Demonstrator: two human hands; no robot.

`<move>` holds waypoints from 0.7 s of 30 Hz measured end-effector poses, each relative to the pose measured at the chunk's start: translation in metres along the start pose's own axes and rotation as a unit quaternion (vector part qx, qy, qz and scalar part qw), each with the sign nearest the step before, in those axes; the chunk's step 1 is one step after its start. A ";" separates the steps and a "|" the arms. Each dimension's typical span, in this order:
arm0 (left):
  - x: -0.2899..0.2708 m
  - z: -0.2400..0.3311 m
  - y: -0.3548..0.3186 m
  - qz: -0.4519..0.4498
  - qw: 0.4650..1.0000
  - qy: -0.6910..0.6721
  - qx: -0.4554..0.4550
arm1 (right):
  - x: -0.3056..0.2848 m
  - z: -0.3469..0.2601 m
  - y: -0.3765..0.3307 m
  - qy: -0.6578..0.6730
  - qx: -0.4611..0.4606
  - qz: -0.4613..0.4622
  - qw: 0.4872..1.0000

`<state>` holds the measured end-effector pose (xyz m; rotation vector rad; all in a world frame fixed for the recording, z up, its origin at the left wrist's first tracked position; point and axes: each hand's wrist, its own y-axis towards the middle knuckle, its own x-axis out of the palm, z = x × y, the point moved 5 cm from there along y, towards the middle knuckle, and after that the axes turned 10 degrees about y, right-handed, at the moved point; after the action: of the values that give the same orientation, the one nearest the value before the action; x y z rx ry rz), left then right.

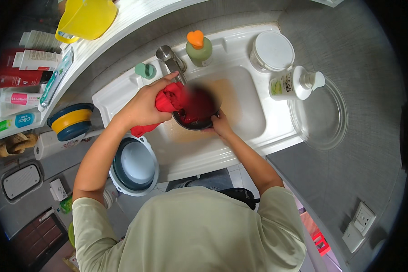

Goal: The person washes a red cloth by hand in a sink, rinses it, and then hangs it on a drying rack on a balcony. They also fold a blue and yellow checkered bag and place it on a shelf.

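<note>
Cloth, red and bunched, is clamped in the left hand over the sink, with a loose end hanging below the wrist. That hand's index finger points out beside the tap; whether it touches the spout, I cannot tell. A dark bowl is gripped at its near right edge by the right hand, thumb on the rim. The cloth meets the bowl's left side, and red shows inside the bowl too, but a blur covers most of the inside, so I cannot tell what it is. The hands are apart, one on either side of the bowl. Tan water lies in the sink beneath.

Along the sink's back edge are a teal cap, a green bottle with an orange top and a white tub. A white pump bottle stands at the right, with a clear round dish just beyond it. Near the sink's left front corner is a blue basin. Farther left, a yellow cup stands on a white shelf.
</note>
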<state>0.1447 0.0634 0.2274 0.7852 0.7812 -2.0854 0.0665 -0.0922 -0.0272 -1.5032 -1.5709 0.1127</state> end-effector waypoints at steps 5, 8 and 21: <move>0.001 -0.002 0.000 0.000 1.000 0.002 -0.001 | 0.003 -0.005 0.000 -0.009 -0.004 0.009 1.000; 0.003 -0.003 0.001 0.001 1.000 -0.002 0.005 | 0.004 -0.009 -0.001 -0.008 -0.005 0.016 1.000; -0.051 -0.014 -0.089 0.197 0.862 -0.462 -0.071 | 0.015 -0.020 -0.015 -0.122 0.027 -0.005 0.992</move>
<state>0.1032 0.1422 0.2793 -0.1786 0.1941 -1.7010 0.0710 -0.0939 0.0021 -1.4822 -1.7534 0.3410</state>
